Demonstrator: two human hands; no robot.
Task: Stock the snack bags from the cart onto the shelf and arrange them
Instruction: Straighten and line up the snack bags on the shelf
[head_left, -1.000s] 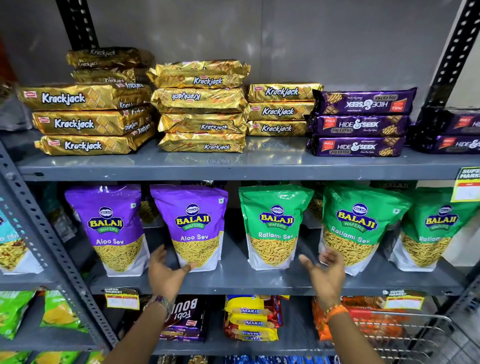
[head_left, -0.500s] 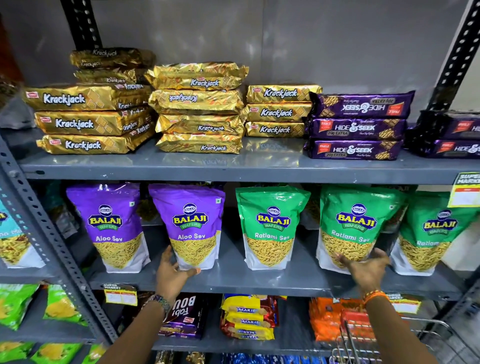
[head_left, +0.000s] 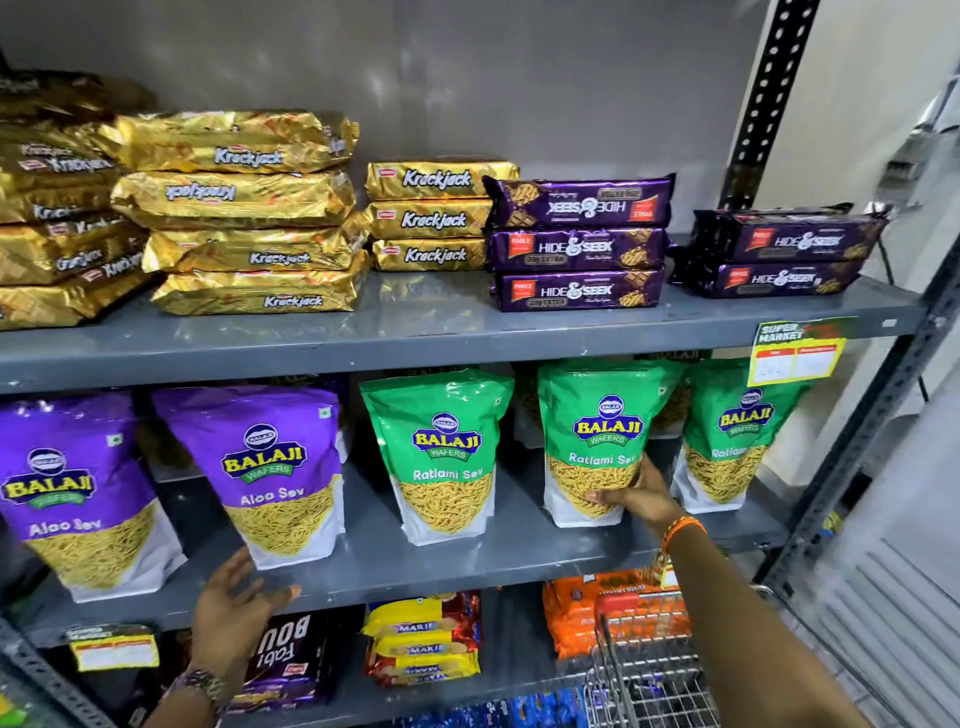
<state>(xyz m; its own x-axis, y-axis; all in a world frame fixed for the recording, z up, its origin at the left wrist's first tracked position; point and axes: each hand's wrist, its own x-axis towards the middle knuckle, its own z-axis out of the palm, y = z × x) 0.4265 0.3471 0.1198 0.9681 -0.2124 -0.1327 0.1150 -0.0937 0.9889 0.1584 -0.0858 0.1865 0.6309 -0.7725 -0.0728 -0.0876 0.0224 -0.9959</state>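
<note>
Upright Balaji snack bags line the grey middle shelf (head_left: 395, 561): two purple Aloo Sev bags (head_left: 78, 488) (head_left: 270, 467) on the left, three green Ratlami Sev bags (head_left: 447, 447) (head_left: 597, 426) (head_left: 737, 431) on the right. My right hand (head_left: 641, 496) grips the lower right side of the second green bag, thumb across its front. My left hand (head_left: 236, 608) hovers open, palm up, just below the second purple bag's bottom corner, at the shelf's front edge. The wire cart (head_left: 644, 670) shows at the bottom right.
On the top shelf (head_left: 415, 338) lie stacked gold Krackjack packs (head_left: 244, 208) and purple Hide & Seek packs (head_left: 576, 244). Marie biscuits (head_left: 423, 644), orange packs (head_left: 576, 613) and a dark Bourbon pack (head_left: 285, 654) fill the lower shelf. A yellow price tag (head_left: 795, 353) hangs at right.
The view has swung right and closer. My right hand has risen from the shelf edge and closed on the second green bag. My left hand has dropped slightly off the purple bag.
</note>
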